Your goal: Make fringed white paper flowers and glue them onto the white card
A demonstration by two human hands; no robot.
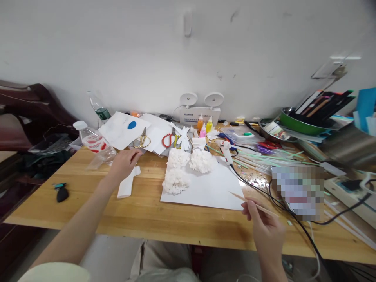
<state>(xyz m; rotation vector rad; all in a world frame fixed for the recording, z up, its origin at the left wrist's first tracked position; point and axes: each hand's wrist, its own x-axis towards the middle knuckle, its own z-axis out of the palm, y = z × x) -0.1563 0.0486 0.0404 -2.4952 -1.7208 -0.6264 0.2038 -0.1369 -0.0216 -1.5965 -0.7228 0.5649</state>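
My right hand (266, 227) is closed around a thin pointed wooden stick (236, 196), whose tip points left over the white paper sheet (211, 192). On that sheet lie three fluffy white clumps (176, 182), grouped toward its left and back. My left hand (125, 164) hovers at or just above a folded white paper strip (125, 188). Its fingers are pressed together and slightly blurred; whatever they may hold is hidden. Just beyond those fingers rest gold-handled scissors (142, 141).
A white glue gun (225, 150) with a black cord stands right of the clumps. Red-handled pliers (167, 140), small paint bottles (208, 124) and thin sticks crowd the back. A plastic bottle (95, 143) stands left; a pixelated phone-like object (298, 192) lies right.
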